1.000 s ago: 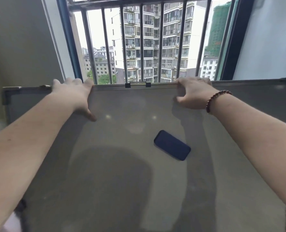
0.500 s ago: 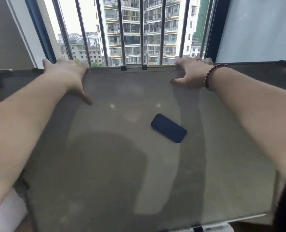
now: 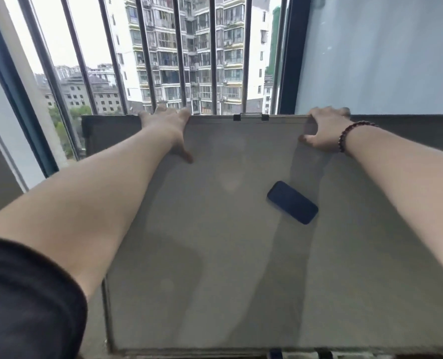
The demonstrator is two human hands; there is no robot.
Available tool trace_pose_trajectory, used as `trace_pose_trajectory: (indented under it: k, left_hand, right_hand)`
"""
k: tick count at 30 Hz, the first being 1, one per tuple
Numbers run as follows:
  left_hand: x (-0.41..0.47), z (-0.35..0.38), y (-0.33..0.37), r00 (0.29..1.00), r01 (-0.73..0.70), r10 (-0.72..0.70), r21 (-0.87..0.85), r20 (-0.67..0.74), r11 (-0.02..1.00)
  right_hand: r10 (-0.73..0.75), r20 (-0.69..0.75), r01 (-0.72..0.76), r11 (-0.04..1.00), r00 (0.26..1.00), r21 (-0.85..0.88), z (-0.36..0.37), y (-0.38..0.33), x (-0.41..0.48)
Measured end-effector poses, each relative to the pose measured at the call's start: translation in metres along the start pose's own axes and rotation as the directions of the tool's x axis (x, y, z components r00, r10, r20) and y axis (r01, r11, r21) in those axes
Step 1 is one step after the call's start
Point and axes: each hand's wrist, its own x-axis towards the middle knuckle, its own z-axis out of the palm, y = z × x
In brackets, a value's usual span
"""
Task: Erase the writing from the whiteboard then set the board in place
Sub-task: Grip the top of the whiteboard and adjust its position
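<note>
**Board swings up toward the window bars**

Both hands have carried the whiteboard [image 3: 241, 242] higher and closer to the window bars [image 3: 147, 60] than it stood a second ago, and more of its lower edge shows now. Left hand [image 3: 167, 128] is clamped over the top rim, fingers hooked behind, thumb pressed on the face. Right hand [image 3: 324, 130], with a bead bracelet [image 3: 350, 136] at the wrist, grips the same rim the same way. Between the two hands sits the hanging clip [image 3: 251, 116], a touch nearer the right one.

The board's long axis runs side to side, level, with its top edge just beneath the bars and away from the person, its face tilted back toward them. No writing shows on it, so erasing looks done. A dark eraser [image 3: 292, 202] clings to the face, below the right hand, slanted. Nothing here holds anything; no containers in sight.

What's left, I'd say, is seating it, with both arms equally committed.
</note>
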Motion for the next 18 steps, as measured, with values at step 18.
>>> trace_pose_trajectory:
  k: [18]
  left_hand:
    - [0.031, 0.017, -0.013, 1.000, 0.029, -0.028, 0.054, -0.011, 0.998]
  right_hand:
    - [-0.074, -0.073, 0.079, 0.995, 0.995, 0.068, 0.020, -0.004, 0.031]
